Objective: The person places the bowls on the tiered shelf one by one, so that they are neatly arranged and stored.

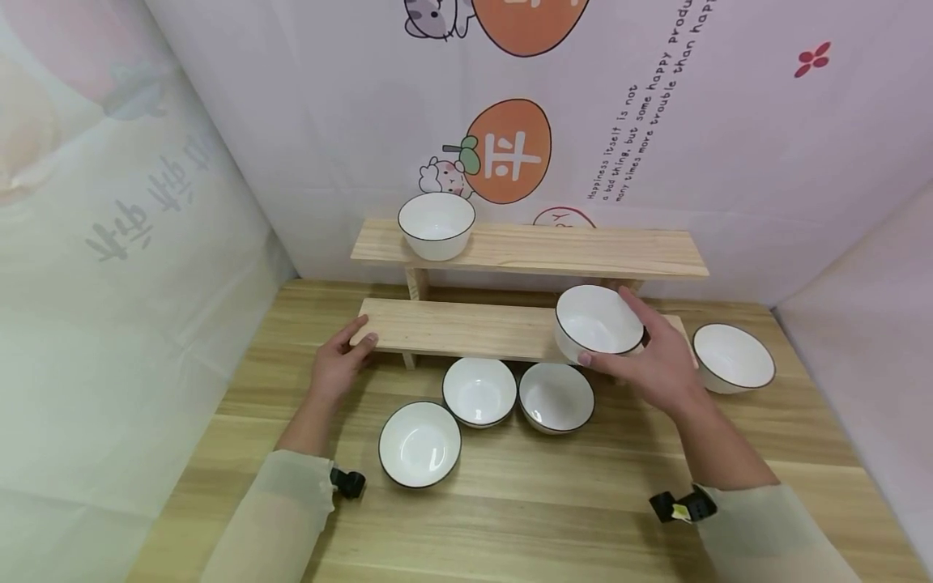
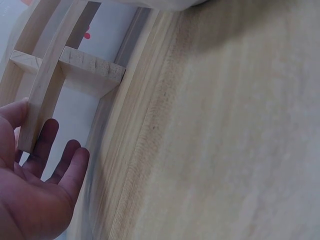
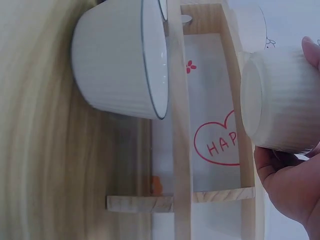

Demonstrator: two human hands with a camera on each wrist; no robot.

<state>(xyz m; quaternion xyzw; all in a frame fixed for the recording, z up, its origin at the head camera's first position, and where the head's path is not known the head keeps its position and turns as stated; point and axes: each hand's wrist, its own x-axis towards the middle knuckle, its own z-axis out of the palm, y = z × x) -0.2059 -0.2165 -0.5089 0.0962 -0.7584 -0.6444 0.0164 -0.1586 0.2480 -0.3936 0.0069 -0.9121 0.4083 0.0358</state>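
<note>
1. Printed pale cloth [image 1: 350,105] is hanging behind a wood-grain worktop [image 1: 568,518], where an upper board [image 1: 583,247] and a lower board [image 1: 466,328] are forming a stepped shelf.
2. You are holding a white bowl [image 1: 599,322] in your right hand [image 1: 666,368]; its fingers are pinching the bowl by the side, the thumb lying near the rim closest to you. Its mouth is facing upwards.
3. In the head view, that bowl is overlapping the right part of the lower board; in the right wrist view, its base is showing apart from that board. Whether it is touching the upper board, you cannot tell.
4. Your left hand [image 1: 341,360] is pinching the left end of the lower board, thumb above and a finger beneath, the other fingers bending loosely below. You are probably steadying the shelf.
5. One upper bowl [image 1: 436,227] is sitting towards the left end of the upper board. On the worktop, a near bowl [image 1: 419,445], a middle bowl [image 1: 479,393] and a neighbouring bowl [image 1: 556,398] are sitting close together, while a far-right bowl [image 1: 733,358] is resting beside the lower board's right end.
6. Judging by this, you are likely midway through setting a bowl on the shelf.
7. Your next move is probably calling for keeping the base level, lowering it gently onto a board, and loosening the fingers only once wood is supporting it.
</note>
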